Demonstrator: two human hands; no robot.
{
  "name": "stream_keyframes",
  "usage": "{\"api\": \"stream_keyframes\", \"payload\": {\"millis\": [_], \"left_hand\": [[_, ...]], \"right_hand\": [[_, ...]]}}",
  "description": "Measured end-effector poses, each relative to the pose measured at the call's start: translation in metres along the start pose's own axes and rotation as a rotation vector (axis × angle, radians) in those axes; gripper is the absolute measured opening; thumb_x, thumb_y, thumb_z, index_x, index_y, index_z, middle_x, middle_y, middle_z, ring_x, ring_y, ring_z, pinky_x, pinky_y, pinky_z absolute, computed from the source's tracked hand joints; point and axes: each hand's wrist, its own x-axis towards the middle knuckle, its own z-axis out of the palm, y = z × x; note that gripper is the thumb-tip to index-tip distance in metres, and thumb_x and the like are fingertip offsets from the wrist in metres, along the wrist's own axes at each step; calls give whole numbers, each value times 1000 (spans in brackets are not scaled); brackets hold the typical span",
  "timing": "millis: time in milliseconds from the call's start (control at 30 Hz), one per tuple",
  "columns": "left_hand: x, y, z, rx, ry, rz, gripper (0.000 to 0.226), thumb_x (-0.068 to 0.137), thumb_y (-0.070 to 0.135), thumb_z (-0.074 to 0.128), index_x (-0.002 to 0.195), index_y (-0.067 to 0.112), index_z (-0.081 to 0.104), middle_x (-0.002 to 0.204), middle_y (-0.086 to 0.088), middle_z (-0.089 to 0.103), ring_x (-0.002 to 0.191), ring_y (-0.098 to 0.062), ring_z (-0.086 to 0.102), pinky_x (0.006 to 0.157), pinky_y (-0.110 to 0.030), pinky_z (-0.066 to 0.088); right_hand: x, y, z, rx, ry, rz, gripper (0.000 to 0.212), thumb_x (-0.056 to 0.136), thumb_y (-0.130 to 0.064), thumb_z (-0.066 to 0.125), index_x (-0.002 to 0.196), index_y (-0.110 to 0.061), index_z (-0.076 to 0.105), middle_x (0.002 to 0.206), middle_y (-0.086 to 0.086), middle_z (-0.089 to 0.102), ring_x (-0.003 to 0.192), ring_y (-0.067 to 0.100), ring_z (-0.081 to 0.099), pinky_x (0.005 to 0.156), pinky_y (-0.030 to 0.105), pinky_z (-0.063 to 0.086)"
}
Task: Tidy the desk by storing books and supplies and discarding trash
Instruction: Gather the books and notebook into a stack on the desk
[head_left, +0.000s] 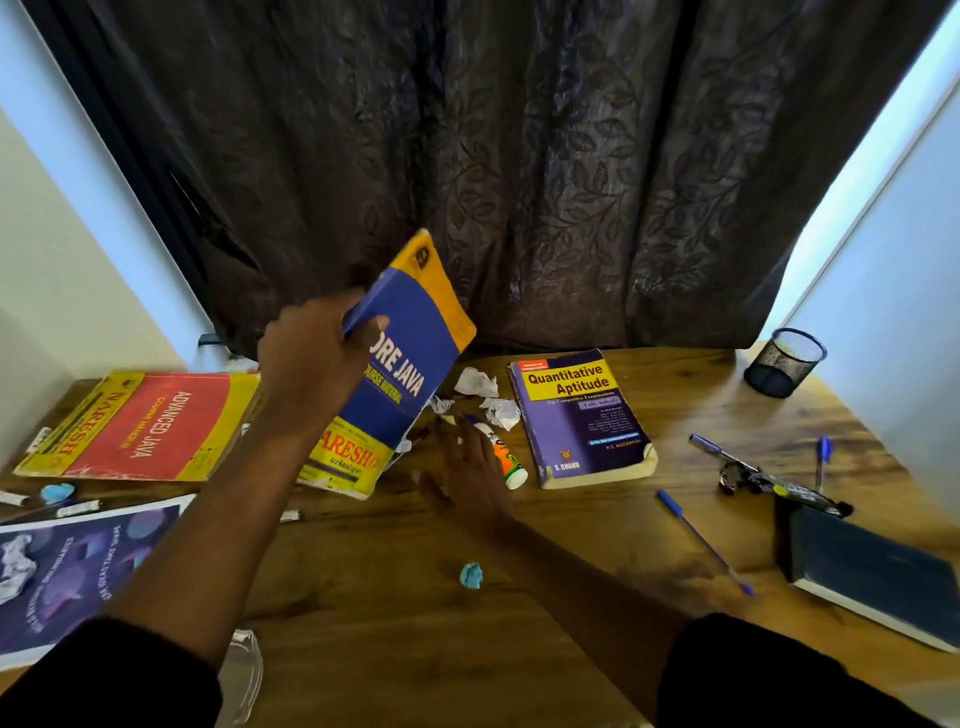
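Head view: left hand (311, 353) fingers grip Core Java book (410, 358), hiding its title; right hand (467, 467) blurred, fingers spread.

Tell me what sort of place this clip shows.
Probably a home study desk set against a curtained window: a brown wooden desk strewn with textbooks such as the purple Quantitative Aptitude book, blue ballpoint pens, and a black mesh pen holder.

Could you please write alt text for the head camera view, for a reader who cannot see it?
A person's left hand lifts a blue-and-yellow Core Java book off a cluttered wooden desk, while the right hand lies open beside a glue stick. Other books, pens and crumpled paper lie around.
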Motion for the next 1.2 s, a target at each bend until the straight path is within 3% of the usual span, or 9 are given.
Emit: {"api": "stream_keyframes", "payload": {"millis": [100, 167, 267, 467, 600, 700, 800, 900, 1200], "left_hand": [[4, 10, -13, -116, 78, -38, 38, 93, 50, 64, 111, 17, 71, 92, -17, 73, 92, -45, 66, 68, -38, 42], [5, 15, -14, -288, 81, -93, 39, 92, 49, 65, 111, 16, 73, 86, -12, 73, 89, -33, 70, 65, -35, 40], [-2, 27, -12, -703, 14, -227, 35, 91, 45, 69, 109, 16, 76, 88, -5, 74, 84, -12, 65, 73, -48, 54], [-42, 77, -6, -1213, -238, -603, 31, 92, 25, 73, 120, 13, 74, 107, -7, 78, 89, -22, 75, 79, -40, 62], [-69, 109, 9, -1191, -313, -695, 18, 91, 24, 74, 107, 18, 76, 93, -1, 80, 76, -16, 76, 62, -30, 61], [-96, 126, 28, -923, -313, -588, 20, 83, 27, 82, 101, 22, 75, 80, 9, 79, 72, -10, 75, 63, -31, 59], [-126, 143, 50, -716, -354, -587, 25, 80, 33, 79, 100, 20, 75, 91, -5, 78, 83, -28, 74, 76, -47, 60], [-161, 157, 70, -690, -401, -687, 2, 94, 18, 72, 93, 19, 70, 90, -11, 75, 82, -35, 72, 72, -42, 57], [-264, 193, 118, -695, -488, -944, 24, 91, 19, 74, 111, 8, 68, 102, -16, 75, 84, -32, 71, 75, -48, 59]], "right_hand": [[1, 3, -9, 209, 6, 170, 84, 92, -68, 51, 159, -28, 23, 165, 7, 27, 151, 31, 27, 114, 54, 40], [1, 0, -23, 639, 35, 308, 93, 78, -82, 58, 153, -33, 34, 154, -2, 45, 140, 23, 47, 104, 53, 52], [4, 2, -50, 1006, 68, 457, 88, 65, -87, 68, 139, -41, 52, 138, -10, 63, 127, 17, 60, 106, 54, 50], [-24, 38, -104, 1557, -107, 412, 63, 92, -35, 73, 146, -12, 52, 145, 16, 58, 137, 38, 51, 116, 63, 35], [-62, 78, -120, 1515, -172, 492, 67, 86, -30, 79, 144, -9, 53, 143, 17, 59, 138, 39, 50, 118, 66, 27], [-99, 103, -142, 1307, -214, 600, 47, 89, -23, 74, 133, -13, 62, 125, 8, 72, 114, 27, 69, 101, 55, 49], [-131, 135, -152, 1165, -231, 717, 49, 86, -30, 77, 130, -14, 63, 117, 4, 76, 109, 25, 72, 98, 51, 55], [-156, 160, -162, 1093, -283, 747, 44, 86, -32, 80, 125, -17, 65, 115, 2, 76, 108, 24, 73, 100, 54, 54], [-203, 202, -191, 605, -487, 575, 25, 102, -28, 61, 127, -27, 60, 111, -12, 67, 88, 1, 64, 65, 16, 51]]}}
